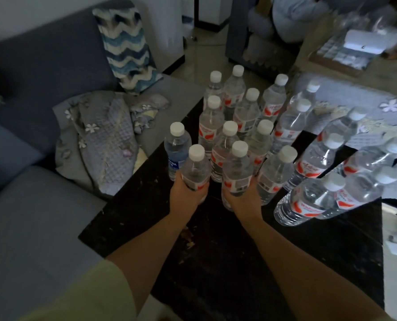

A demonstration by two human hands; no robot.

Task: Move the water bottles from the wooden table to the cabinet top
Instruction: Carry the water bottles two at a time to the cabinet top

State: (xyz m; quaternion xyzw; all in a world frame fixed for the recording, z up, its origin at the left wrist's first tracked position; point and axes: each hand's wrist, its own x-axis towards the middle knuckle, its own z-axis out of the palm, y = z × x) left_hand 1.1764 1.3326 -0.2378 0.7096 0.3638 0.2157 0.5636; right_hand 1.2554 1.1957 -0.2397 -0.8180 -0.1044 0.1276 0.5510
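My left hand (188,193) grips one water bottle (196,169); my right hand (243,195) grips a second bottle (237,170). Both stand upright mid-table (216,251), nearest me in the bottle cluster (246,117)

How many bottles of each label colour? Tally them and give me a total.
Blue-label bottle: 1
Red-label bottles: 17 (some labels are hidden), with one held in the left hand and one in the right hand
Total: 18; the right edge is blurred, so the count there is less sure.
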